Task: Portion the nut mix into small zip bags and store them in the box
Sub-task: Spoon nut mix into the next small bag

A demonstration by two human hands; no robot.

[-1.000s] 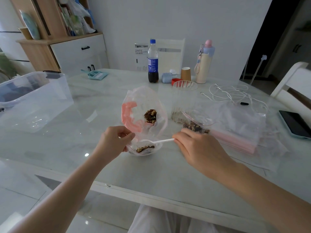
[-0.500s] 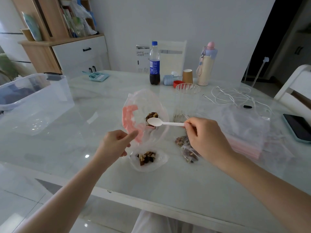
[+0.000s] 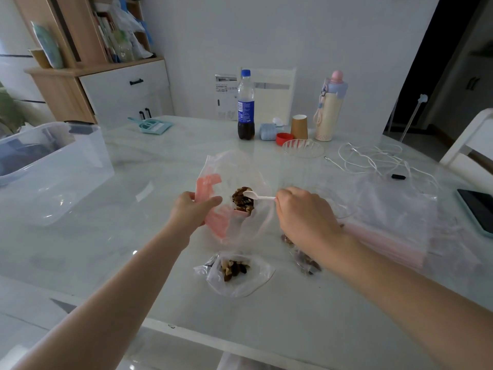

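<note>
— Box (image 3: 53, 166) at far left, well apart; big bag (image 3: 237, 182) mid-table, limp and slippery, left hand (image 3: 192, 209) pinching its pink zip edge.

— Small bag (image 3: 234, 273) near the front, flimsy, best taken by the rim. Right hand (image 3: 301, 212) gripping spoon (image 3: 257, 196) over loose, light nuts (image 3: 242, 200).
</note>
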